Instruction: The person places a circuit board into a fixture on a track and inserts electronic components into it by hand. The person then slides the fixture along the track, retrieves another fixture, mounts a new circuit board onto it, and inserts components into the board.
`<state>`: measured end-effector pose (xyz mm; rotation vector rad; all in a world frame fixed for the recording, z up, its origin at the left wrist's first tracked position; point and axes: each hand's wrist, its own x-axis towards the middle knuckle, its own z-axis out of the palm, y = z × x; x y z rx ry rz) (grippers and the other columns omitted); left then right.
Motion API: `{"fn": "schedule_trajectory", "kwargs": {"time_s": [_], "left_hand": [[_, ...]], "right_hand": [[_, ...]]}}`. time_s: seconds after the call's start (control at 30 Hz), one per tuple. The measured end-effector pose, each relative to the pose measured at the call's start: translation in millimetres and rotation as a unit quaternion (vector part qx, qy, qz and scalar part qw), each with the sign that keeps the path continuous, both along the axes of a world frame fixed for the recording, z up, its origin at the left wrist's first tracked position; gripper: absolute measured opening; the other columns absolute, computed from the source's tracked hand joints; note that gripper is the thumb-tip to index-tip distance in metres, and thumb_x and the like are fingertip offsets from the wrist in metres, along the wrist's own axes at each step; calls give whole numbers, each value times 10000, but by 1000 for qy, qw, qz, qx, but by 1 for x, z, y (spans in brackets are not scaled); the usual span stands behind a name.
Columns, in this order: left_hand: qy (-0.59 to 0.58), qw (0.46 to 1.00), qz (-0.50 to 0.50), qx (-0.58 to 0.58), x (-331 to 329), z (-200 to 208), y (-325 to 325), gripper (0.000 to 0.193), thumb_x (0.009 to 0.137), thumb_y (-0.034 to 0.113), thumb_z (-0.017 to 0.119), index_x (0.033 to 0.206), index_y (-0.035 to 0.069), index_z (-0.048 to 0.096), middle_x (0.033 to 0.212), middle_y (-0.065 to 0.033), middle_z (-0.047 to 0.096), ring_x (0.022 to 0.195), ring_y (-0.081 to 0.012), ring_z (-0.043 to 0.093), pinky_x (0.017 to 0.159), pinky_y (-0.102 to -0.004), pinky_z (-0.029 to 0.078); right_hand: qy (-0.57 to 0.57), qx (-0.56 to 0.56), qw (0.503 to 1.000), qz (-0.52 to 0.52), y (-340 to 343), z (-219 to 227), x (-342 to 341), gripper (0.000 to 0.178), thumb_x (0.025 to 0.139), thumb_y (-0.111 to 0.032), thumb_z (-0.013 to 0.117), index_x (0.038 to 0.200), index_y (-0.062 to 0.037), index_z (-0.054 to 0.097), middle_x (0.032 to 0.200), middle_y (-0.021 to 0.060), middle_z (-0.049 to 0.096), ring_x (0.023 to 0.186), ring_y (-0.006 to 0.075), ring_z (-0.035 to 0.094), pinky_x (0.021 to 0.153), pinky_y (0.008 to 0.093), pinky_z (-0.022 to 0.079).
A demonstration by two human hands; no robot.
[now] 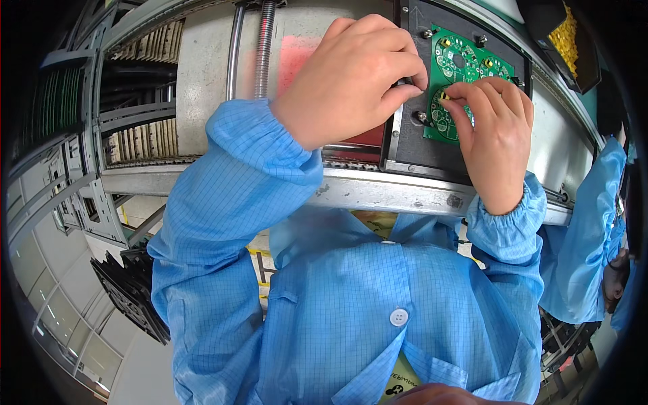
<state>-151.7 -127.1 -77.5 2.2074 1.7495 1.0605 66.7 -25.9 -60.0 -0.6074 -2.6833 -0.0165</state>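
A green circuit board [466, 54] with round sections lies in a black fixture frame [435, 158], among small metal posts. A few small yellow components stand on it. My right hand [496, 128] is over the board's near part, thumb and forefinger closed on a small yellow component [443, 96] at the board. My left hand [358, 74] hovers by the frame's left side with thumb and fingers pinched together. What it holds, if anything, is mostly hidden by the fingers. The hands cover part of the board and the frame's left edge.
A metal conveyor rail [378, 192] runs along the near side. At the upper right, a dark bin holds many yellow parts [565, 44]. A threaded rod [264, 50] and a slotted rack [145, 138] are to the left. Another person's blue sleeve [587, 250] shows at the right.
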Motion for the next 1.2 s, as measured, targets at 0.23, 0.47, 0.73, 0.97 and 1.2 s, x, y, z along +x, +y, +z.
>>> {"fn": "schedule_trajectory", "kwargs": {"time_s": [0.23, 0.47, 0.73, 0.97, 1.2], "left_hand": [[-3, 1000, -11, 5, 5, -1, 1, 55, 865, 146, 762, 918, 144, 745, 1009, 10, 674, 1121, -240, 602, 973, -428, 428], [-4, 1000, -4, 1, 6, -1, 0, 59, 868, 154, 766, 925, 144, 753, 1032, 6, 679, 1133, -236, 603, 975, -425, 429], [28, 999, -21, 7, 5, 0, 5, 93, 865, 195, 788, 922, 130, 753, 1053, 13, 675, 1150, -221, 596, 997, -415, 424], [51, 998, -36, 12, 14, 7, 21, 138, 861, 228, 805, 929, 128, 738, 1070, 16, 671, 1160, -219, 593, 1001, -420, 418], [31, 999, -11, 12, 41, 14, 57, 268, 790, 195, 879, 1039, 166, 786, 1074, -26, 738, 1084, -247, 677, 1021, -416, 402]], "right_hand": [[5, 12, 1000, -16, -4, -3, 5, 147, 880, -181, 804, 992, -112, 738, 940, 22, 721, 1018, 252, 660, 933, 413, 464], [5, 7, 1000, -6, -2, -2, 7, 151, 882, -183, 802, 1001, -115, 740, 940, 16, 725, 1011, 246, 663, 932, 414, 466], [26, -4, 1000, -3, 6, -5, 7, 143, 848, -163, 823, 950, -104, 743, 897, 22, 726, 947, 241, 677, 883, 398, 491], [61, 3, 997, 50, 33, -4, 16, 170, 798, -207, 844, 909, -120, 748, 833, 1, 713, 885, 229, 686, 849, 379, 509], [134, -73, 986, 66, 84, 14, 57, 264, 778, -185, 866, 1007, -118, 752, 851, 8, 734, 836, 246, 688, 794, 369, 512]]}}
